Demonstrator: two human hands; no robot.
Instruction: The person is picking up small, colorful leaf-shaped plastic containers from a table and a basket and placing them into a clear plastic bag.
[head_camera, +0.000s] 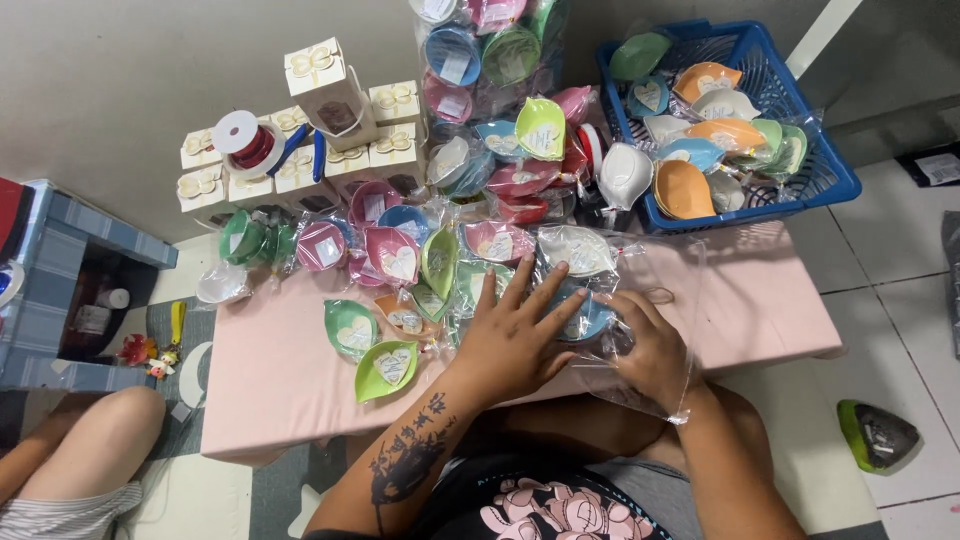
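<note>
Head view, steeply down, close

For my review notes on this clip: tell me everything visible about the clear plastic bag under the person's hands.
The clear plastic bag is thin, glossy and crinkled, lying flat on the pink table at its near edge. The right hand is inside its open end, which drapes over the wrist, by a blue leaf-shaped dish. The left hand presses flat on it from above, fingers spread.

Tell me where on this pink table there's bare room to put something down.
Bare patches on the pink table: the near-left corner below the green dishes, and the right end below the blue basket. The middle and back are crowded with wrapped dishes and white boxes.
</note>
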